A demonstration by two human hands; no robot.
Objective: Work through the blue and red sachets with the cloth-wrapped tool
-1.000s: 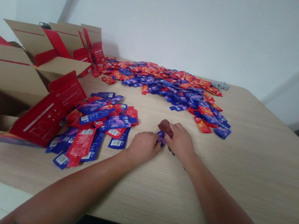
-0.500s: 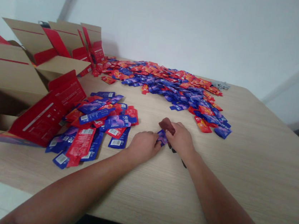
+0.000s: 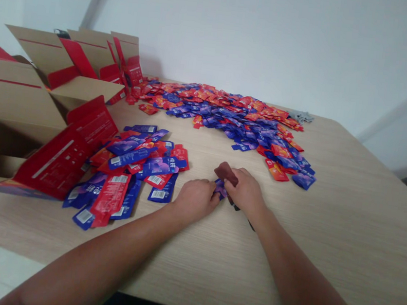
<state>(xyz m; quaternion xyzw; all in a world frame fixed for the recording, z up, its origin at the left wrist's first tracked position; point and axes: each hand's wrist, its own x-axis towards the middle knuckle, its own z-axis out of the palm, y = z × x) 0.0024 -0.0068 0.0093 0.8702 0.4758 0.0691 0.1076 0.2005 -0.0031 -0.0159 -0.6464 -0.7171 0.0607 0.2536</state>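
Observation:
At the middle of the table, my left hand [image 3: 197,197] is closed on one edge of a small purple-blue sachet [image 3: 220,188]. My right hand [image 3: 246,189] is pinched at the sachet's other side and also grips a flat brown piece [image 3: 226,172], which sticks up above the thumb. Its kind I cannot make out. Small dark bits show beneath the right palm, mostly hidden by it. Left of my left hand lies a loose pile of blue and red sachets [image 3: 161,165], some with white barcode labels showing.
A long heap of red, orange and blue sachets [image 3: 222,118] runs along the table's back by the wall. Open cardboard boxes with red flaps [image 3: 67,156] stand on the left. Some grey items [image 3: 303,117] lie at the back right of the wooden table [image 3: 347,213].
Almost nothing differs. The brown piece in my right hand has tilted or shifted very slightly to the left; both hands stay at the purple-blue sachet.

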